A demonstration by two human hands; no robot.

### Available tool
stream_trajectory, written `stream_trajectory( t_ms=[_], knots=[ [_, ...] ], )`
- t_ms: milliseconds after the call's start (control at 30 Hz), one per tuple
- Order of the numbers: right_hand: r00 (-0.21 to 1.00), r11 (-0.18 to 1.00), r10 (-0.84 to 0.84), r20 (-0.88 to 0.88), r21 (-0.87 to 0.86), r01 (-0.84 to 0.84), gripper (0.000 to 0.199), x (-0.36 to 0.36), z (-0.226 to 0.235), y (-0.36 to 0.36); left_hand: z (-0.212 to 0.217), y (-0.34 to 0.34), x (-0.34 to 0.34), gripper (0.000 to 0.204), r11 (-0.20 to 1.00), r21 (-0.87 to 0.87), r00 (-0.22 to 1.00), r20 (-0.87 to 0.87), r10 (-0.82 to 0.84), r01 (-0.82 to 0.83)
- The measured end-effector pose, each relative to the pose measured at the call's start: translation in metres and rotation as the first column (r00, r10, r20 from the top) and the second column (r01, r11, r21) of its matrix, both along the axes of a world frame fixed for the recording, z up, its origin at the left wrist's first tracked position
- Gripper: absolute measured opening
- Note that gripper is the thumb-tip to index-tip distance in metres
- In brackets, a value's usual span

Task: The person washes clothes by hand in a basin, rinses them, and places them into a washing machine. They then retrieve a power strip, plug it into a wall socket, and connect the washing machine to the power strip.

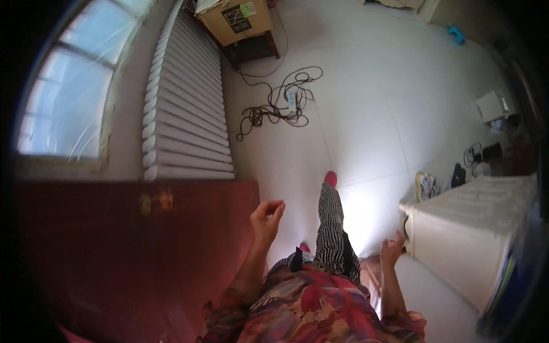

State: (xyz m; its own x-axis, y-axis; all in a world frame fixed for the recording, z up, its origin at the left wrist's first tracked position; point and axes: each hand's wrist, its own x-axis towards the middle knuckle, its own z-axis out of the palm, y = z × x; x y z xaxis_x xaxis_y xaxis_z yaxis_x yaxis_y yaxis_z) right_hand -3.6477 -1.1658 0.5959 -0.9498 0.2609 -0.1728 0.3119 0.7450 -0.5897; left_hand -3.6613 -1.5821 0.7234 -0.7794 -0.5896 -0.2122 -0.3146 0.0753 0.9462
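My left hand (266, 220) hangs beside the right edge of a dark red wooden surface (131, 251). Its fingers are loosely bent, with a small gap to the thumb and nothing visible between them. Lower right, my right hand (391, 250) is held near the corner of a white cabinet (463, 228). Its fingers are apart and partly bent, and no object shows in it. One leg in black-and-white patterned trousers (330, 220) is stepped forward, with a red shoe (330, 178) on the pale tiled floor (366, 131).
A tangled dark cable (269, 111) with a white power strip (292, 102) lies on the floor ahead. Along the left wall stands a white radiator (186, 108) below a window. A cardboard box (235, 22) rests on a wooden stand; shoes (426, 186) lie by the cabinet.
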Motion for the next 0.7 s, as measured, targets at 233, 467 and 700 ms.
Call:
stream_trajectory(
  t_ms=[233, 467, 700],
  knots=[
    [0.883, 0.887, 0.461, 0.088, -0.061, -0.457, 0.046, -0.285, -0.012, -0.168, -0.062, -0.030, -0.128, 0.015, 0.961, 0.235, 0.971, 0.218, 0.096, -0.147],
    [0.616, 0.607, 0.786, 0.050, 0.122, -0.785, 0.050, -0.502, -0.073, -0.339, -0.129, -0.072, -0.218, 0.021, 0.814, 0.515, 0.943, 0.313, 0.113, -0.269],
    [0.471, 0.443, 0.859, 0.199, 0.173, -0.880, 0.050, -0.619, -0.204, -0.483, -0.210, -0.133, -0.307, 0.023, 0.761, 0.569, 0.910, 0.409, 0.066, -0.311]
  ],
)
